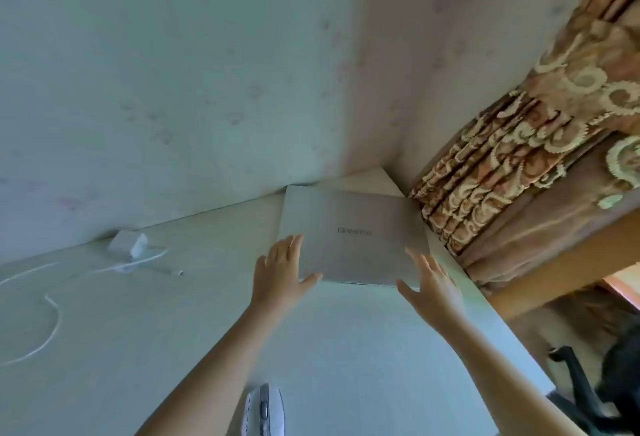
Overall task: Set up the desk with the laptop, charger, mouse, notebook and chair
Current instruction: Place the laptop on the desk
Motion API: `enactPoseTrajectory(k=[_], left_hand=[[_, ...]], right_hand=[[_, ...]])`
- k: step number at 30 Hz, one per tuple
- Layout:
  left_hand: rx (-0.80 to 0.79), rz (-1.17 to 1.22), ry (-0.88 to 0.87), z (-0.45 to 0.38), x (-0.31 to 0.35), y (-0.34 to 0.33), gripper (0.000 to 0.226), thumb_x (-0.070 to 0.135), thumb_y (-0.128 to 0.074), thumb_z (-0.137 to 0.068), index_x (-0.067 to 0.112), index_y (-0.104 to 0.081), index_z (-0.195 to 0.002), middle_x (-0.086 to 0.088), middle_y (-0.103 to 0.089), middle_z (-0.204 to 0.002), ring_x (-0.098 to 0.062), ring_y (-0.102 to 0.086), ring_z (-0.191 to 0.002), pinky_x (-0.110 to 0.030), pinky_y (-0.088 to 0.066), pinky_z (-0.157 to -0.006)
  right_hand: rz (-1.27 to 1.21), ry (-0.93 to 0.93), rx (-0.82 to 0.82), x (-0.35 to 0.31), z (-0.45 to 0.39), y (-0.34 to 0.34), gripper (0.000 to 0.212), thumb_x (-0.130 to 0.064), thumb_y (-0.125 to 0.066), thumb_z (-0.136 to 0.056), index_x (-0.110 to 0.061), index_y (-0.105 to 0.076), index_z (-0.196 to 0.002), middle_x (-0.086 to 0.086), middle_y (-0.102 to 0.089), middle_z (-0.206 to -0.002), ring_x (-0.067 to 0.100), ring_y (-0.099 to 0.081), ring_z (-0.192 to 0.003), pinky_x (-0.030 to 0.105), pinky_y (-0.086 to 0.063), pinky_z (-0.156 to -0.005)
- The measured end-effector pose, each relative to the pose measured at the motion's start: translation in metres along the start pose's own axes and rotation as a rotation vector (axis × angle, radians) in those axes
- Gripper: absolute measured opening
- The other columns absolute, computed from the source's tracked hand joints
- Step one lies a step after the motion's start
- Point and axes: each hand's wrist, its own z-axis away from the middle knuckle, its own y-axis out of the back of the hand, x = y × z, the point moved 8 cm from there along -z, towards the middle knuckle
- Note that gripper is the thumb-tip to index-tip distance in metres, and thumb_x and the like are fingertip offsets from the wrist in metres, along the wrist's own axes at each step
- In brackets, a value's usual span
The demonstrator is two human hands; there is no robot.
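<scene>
A closed silver laptop (356,231) lies on the pale desk (173,331) in the far right corner, against the wall. My left hand (282,269) rests with straight fingers on its near left corner, thumb by the front edge. At the laptop's near right corner my right hand (433,285) is spread open; whether it touches is unclear. A white charger block (127,243) sits by the wall at left, its white cable (52,314) looping over the desk. A white mouse (264,411) lies at the near edge between my forearms.
A patterned brown curtain (512,172) hangs right beside the laptop's right edge. A wooden sill (554,269) runs past the desk's right side. Part of a black chair (581,387) shows at the lower right, below the desk edge.
</scene>
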Motion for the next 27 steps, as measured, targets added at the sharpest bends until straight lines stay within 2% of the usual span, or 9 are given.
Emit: enactPoseTrajectory(k=[2, 4, 7, 10, 16, 20, 23, 25, 27], left_hand=[[-0.101, 0.117, 0.131, -0.02, -0.013, -0.021, 0.092, 0.068, -0.051, -0.078, 0.016, -0.024, -0.149, -0.006, -0.033, -0.153, -0.025, -0.034, -0.138, -0.044, -0.04, -0.098], [-0.182, 0.247, 0.279, -0.038, -0.032, -0.037, 0.105, 0.06, -0.07, -0.072, 0.019, -0.015, -0.151, -0.004, -0.024, -0.156, -0.025, -0.025, -0.141, -0.042, -0.034, -0.105], [-0.239, 0.685, 0.579, -0.061, -0.068, -0.064, 0.131, 0.048, -0.088, -0.047, 0.018, -0.014, -0.15, -0.008, -0.037, -0.148, -0.028, -0.039, -0.133, -0.043, -0.037, -0.108], [-0.265, 1.025, 0.732, -0.074, -0.091, -0.091, 0.152, 0.043, -0.09, -0.026, 0.021, -0.006, -0.151, -0.005, -0.058, -0.13, -0.022, -0.058, -0.114, -0.048, -0.045, -0.102], [-0.223, 1.042, 0.638, -0.082, -0.08, -0.077, 0.113, 0.011, -0.09, -0.042, 0.032, -0.036, -0.139, 0.015, -0.062, -0.111, -0.013, -0.061, -0.106, -0.039, -0.049, -0.095], [-0.25, 1.141, 0.67, -0.082, -0.087, -0.078, 0.089, -0.017, -0.081, -0.054, 0.029, -0.049, -0.123, 0.006, -0.064, -0.111, -0.015, -0.062, -0.103, -0.032, -0.049, -0.087], [-0.309, 1.125, 0.667, -0.085, -0.091, -0.079, 0.073, -0.019, -0.079, -0.054, 0.024, -0.065, -0.111, 0.0, -0.072, -0.108, -0.016, -0.068, -0.096, -0.029, -0.053, -0.078], [-0.319, 1.126, 0.657, -0.087, -0.092, -0.078, 0.065, -0.018, -0.077, -0.057, 0.03, -0.068, -0.1, 0.0, -0.074, -0.099, -0.019, -0.07, -0.093, -0.029, -0.054, -0.073], [-0.345, 1.145, 0.643, -0.086, -0.094, -0.08, 0.067, -0.017, -0.078, -0.059, 0.036, -0.068, -0.098, 0.001, -0.075, -0.098, -0.02, -0.069, -0.096, -0.034, -0.055, -0.08]], right_hand=[[-0.188, -0.165, -0.05, 0.021, -0.027, -0.013, 0.073, -0.029, -0.07, -0.078, -0.025, -0.034, -0.141, 0.002, -0.043, -0.139, 0.025, -0.045, -0.123, 0.04, -0.046, -0.089], [-0.428, -0.327, -0.131, 0.053, -0.056, -0.034, 0.089, -0.017, -0.081, -0.069, -0.021, -0.032, -0.143, 0.007, -0.04, -0.143, 0.027, -0.042, -0.127, 0.04, -0.042, -0.092], [-0.702, -0.507, -0.171, 0.088, -0.094, -0.055, 0.118, -0.016, -0.093, -0.046, -0.021, -0.03, -0.145, 0.007, -0.04, -0.145, 0.026, -0.04, -0.131, 0.04, -0.04, -0.1], [-0.765, -0.611, -0.166, 0.093, -0.11, -0.05, 0.091, 0.007, -0.081, -0.063, -0.005, -0.035, -0.141, 0.012, -0.044, -0.135, 0.027, -0.045, -0.123, 0.034, -0.039, -0.09], [-0.767, -0.652, -0.229, 0.117, -0.131, -0.075, 0.102, 0.011, -0.083, -0.053, -0.009, -0.036, -0.141, 0.002, -0.048, -0.133, 0.027, -0.048, -0.123, 0.041, -0.042, -0.101], [-0.867, -0.724, -0.278, 0.119, -0.125, -0.076, 0.094, 0.013, -0.078, -0.061, -0.017, -0.037, -0.141, 0.004, -0.053, -0.124, 0.025, -0.051, -0.112, 0.038, -0.046, -0.085], [-0.87, -0.72, -0.341, 0.118, -0.126, -0.077, 0.085, 0.011, -0.077, -0.062, -0.019, -0.045, -0.135, 0.002, -0.057, -0.118, 0.024, -0.054, -0.106, 0.032, -0.047, -0.074], [-0.884, -0.709, -0.376, 0.118, -0.124, -0.08, 0.083, 0.011, -0.077, -0.06, -0.019, -0.049, -0.131, 0.001, -0.06, -0.119, 0.024, -0.056, -0.106, 0.036, -0.049, -0.08], [-0.978, -0.699, -0.386, 0.117, -0.12, -0.083, 0.088, 0.018, -0.071, -0.058, -0.019, -0.048, -0.135, 0.004, -0.062, -0.12, 0.027, -0.059, -0.106, 0.041, -0.051, -0.083]])
